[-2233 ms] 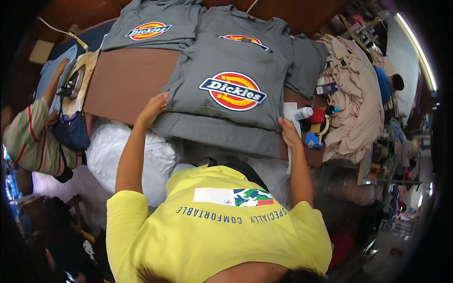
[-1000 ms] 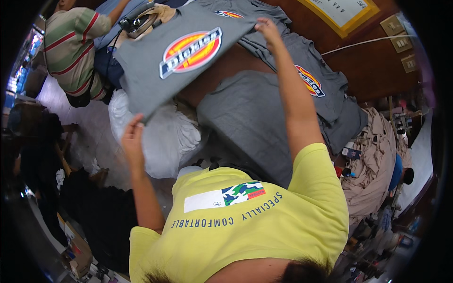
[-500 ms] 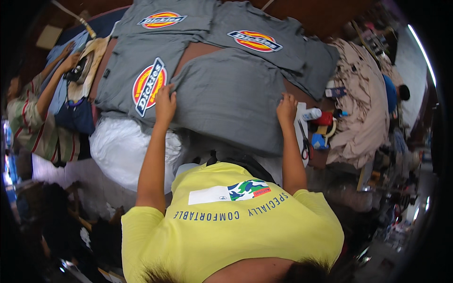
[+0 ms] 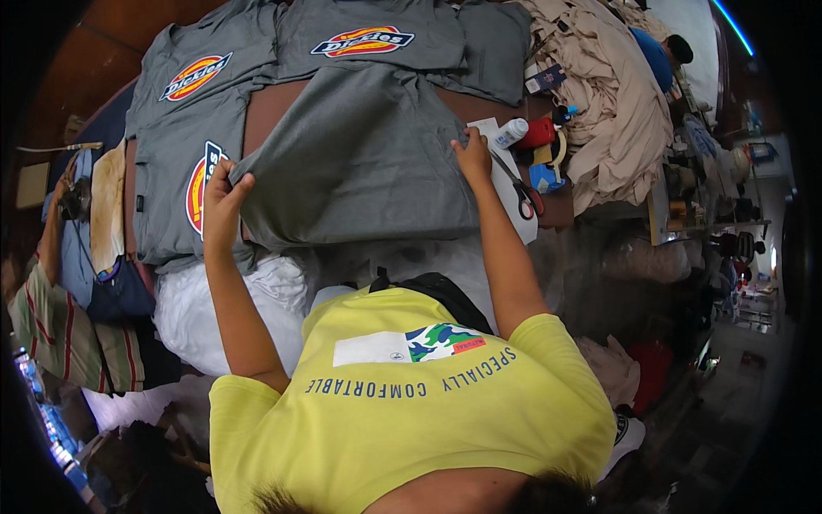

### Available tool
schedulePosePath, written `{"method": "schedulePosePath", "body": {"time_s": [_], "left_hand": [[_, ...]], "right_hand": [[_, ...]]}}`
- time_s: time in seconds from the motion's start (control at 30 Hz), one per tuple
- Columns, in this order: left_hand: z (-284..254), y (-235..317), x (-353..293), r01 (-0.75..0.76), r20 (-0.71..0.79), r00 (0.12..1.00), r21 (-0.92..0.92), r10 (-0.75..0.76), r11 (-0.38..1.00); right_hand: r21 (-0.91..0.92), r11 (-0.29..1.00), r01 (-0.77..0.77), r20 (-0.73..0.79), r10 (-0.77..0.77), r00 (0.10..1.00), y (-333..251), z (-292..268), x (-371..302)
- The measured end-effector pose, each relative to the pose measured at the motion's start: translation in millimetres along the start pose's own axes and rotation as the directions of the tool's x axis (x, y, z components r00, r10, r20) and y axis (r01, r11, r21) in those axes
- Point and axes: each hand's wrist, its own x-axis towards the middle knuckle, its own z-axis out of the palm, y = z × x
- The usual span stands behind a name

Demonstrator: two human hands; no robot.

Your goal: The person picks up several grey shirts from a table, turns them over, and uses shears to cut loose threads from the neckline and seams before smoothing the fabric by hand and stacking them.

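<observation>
A plain grey T-shirt (image 4: 360,163) lies before me over the brown table's front, its printed side not showing. My left hand (image 4: 224,201) pinches its left edge and pulls that edge outward, drawing folds across the cloth. At the opposite edge my right hand (image 4: 473,157) grips the cloth between thumb and fingers. Beside my left hand lies a grey T-shirt with a red and yellow emblem (image 4: 197,188), partly covered by that hand. Two more grey shirts with the same kind of emblem, one at far left (image 4: 201,107) and one at the back (image 4: 377,68), are spread beyond.
Right of my right hand are scissors (image 4: 524,195), a white bottle (image 4: 511,133), a red container (image 4: 538,133) and a blue tape dispenser (image 4: 545,177). Beige garments (image 4: 612,111) are heaped further right. A white bundle (image 4: 231,300) sits below the table edge. Another person's hand (image 4: 64,184) holds an iron at left.
My left hand has taken the shirt's left edge and pulled it outward, so the smooth cloth now creases. My right hand still grips the right edge. The whole view has shifted rightward.
</observation>
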Motion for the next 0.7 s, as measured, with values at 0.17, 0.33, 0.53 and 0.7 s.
{"method": "schedulePosePath", "body": {"time_s": [0.17,0.33,0.53,0.7], "left_hand": [[10.6,22.9,-18.5,-0.053,0.048,0.997,-0.155,0.061,0.987],[-11.5,60.7,-39.6,-0.154,-0.117,0.982,-0.018,0.151,0.988],[-78.5,99.0,-66.0,-0.325,-0.414,0.794,0.33,0.445,0.886],[-74.1,142.6,32.1,-0.254,-0.289,0.897,0.282,0.335,0.925]], "right_hand": [[-0.131,0.987,0.096,-0.053,-0.103,0.993,-6.8,8.2,3.8],[0.194,0.941,0.277,-0.299,-0.212,0.93,6.0,-37.6,-0.5],[0.989,0.139,0.055,-0.071,0.114,0.991,-1.2,-183.8,-58.3],[0.972,0.164,0.167,-0.156,-0.079,0.985,-46.5,-227.4,-14.0]]}}
